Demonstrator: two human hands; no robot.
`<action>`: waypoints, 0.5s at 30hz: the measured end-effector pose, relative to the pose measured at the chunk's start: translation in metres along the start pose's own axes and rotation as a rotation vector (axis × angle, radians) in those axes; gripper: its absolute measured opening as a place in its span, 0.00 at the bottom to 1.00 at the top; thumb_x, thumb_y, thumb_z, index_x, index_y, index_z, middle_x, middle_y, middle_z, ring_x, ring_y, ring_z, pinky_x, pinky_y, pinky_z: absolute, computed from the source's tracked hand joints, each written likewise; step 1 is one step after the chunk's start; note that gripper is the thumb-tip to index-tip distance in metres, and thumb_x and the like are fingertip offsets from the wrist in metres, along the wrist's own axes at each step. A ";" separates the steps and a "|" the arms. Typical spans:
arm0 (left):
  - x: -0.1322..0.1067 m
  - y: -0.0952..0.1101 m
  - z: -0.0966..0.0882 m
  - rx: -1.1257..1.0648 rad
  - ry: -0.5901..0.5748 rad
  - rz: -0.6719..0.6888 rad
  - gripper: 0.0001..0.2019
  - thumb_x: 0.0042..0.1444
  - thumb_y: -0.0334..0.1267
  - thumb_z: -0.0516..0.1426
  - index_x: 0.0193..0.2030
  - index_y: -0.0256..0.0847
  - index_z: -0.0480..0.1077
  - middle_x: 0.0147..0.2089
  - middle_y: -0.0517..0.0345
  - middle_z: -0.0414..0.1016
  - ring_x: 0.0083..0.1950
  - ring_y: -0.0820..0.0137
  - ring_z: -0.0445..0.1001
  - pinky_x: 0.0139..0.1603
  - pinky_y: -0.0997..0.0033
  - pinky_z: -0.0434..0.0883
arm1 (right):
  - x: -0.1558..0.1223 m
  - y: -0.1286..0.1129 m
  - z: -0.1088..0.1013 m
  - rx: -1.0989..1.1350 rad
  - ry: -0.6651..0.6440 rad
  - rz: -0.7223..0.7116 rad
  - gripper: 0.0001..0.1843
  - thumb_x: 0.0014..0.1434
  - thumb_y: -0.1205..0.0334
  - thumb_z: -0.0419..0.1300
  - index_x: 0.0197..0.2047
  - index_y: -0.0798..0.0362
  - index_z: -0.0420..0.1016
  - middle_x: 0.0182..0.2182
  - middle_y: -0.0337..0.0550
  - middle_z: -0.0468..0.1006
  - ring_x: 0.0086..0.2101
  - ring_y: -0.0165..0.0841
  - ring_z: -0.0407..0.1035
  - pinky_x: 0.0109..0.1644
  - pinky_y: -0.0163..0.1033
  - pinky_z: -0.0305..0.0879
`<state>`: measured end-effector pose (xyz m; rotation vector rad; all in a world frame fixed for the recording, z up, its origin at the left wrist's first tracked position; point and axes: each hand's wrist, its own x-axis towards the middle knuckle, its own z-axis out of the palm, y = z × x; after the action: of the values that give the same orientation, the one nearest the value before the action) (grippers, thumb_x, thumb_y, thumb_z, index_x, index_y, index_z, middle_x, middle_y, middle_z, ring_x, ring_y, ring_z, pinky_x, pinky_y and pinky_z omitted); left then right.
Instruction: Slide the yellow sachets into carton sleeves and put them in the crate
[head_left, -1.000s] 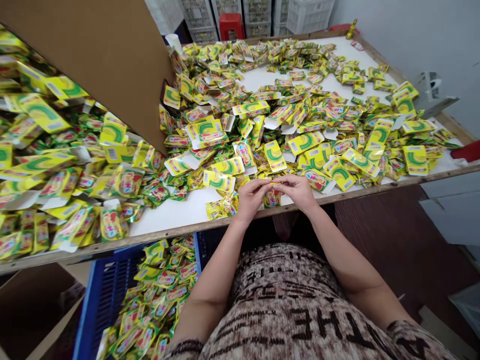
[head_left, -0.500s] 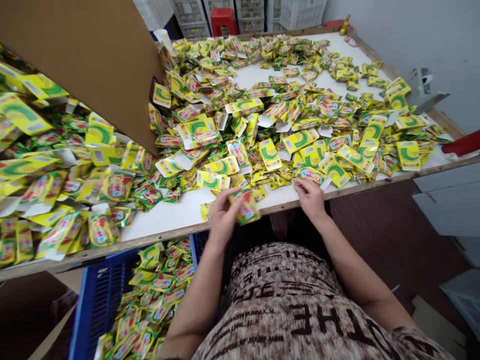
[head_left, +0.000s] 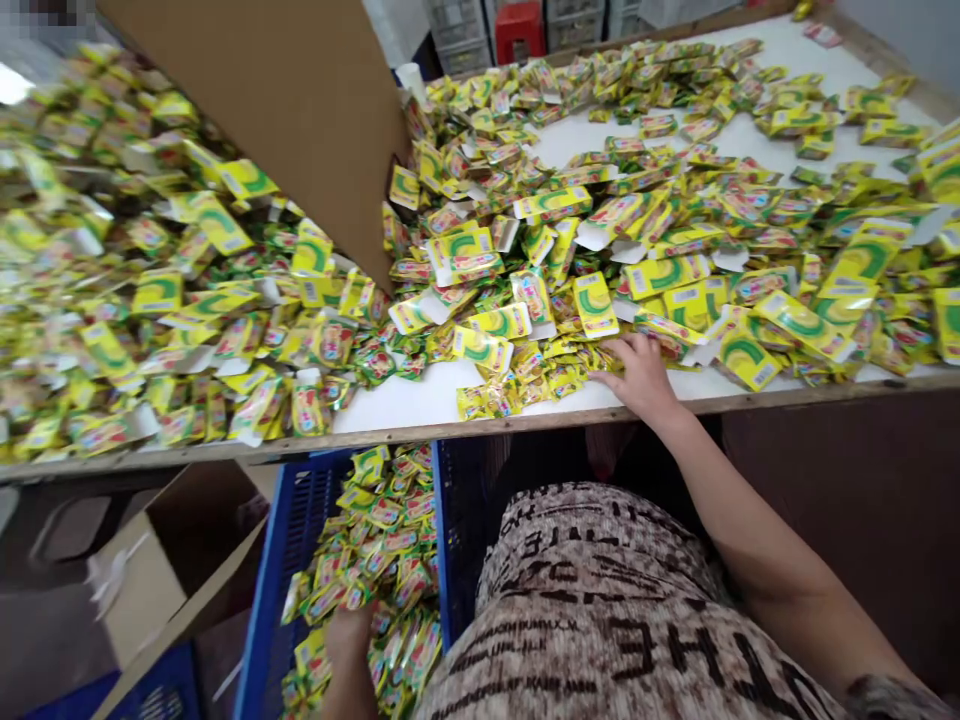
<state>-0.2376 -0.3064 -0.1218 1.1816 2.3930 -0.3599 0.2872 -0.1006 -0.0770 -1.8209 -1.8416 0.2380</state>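
Note:
My right hand (head_left: 639,372) lies on the white table (head_left: 405,405) near its front edge, fingers bent down onto yellow-green packets (head_left: 570,372) at the rim of the big pile. My left hand (head_left: 346,632) is down in the blue crate (head_left: 277,560) below the table, among the filled packets (head_left: 386,530) lying there. Only the back of that hand shows, its fingers are buried. Flat yellow cartons (head_left: 595,303) with a green arc are mixed into the pile in front of the right hand.
A large brown cardboard sheet (head_left: 292,110) leans over the table at the upper left. More packets cover the left side of the table (head_left: 172,300). An open cardboard box (head_left: 161,560) stands left of the crate. Grey crates and a red stool (head_left: 520,22) stand behind the table.
My left hand has carried a packet from the table edge down into the blue crate. My right hand has moved onto the packets at the pile's edge. The view has swung left.

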 end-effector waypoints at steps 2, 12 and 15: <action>0.012 0.012 -0.012 -0.050 0.219 -0.167 0.23 0.55 0.42 0.44 0.49 0.35 0.71 0.39 0.37 0.77 0.46 0.43 0.78 0.43 0.41 0.74 | -0.004 0.005 0.002 0.056 0.030 -0.016 0.23 0.57 0.45 0.63 0.49 0.51 0.77 0.46 0.53 0.68 0.48 0.49 0.63 0.56 0.55 0.63; 0.095 0.279 -0.148 -0.474 0.548 0.544 0.44 0.47 0.56 0.64 0.68 0.40 0.56 0.73 0.33 0.50 0.74 0.42 0.48 0.69 0.37 0.51 | -0.005 0.025 0.012 0.039 0.214 0.054 0.19 0.56 0.51 0.61 0.47 0.53 0.75 0.43 0.53 0.71 0.48 0.48 0.65 0.57 0.57 0.61; 0.112 0.319 -0.156 -0.389 0.404 0.379 0.46 0.40 0.57 0.68 0.65 0.42 0.61 0.74 0.32 0.47 0.74 0.34 0.43 0.66 0.29 0.49 | -0.007 0.025 0.013 0.050 0.226 0.038 0.18 0.57 0.51 0.61 0.46 0.53 0.76 0.42 0.53 0.73 0.46 0.48 0.66 0.56 0.56 0.63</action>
<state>-0.0849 0.0262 -0.0535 1.5795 2.3254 0.4861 0.3028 -0.1022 -0.1013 -1.7716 -1.6330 0.0872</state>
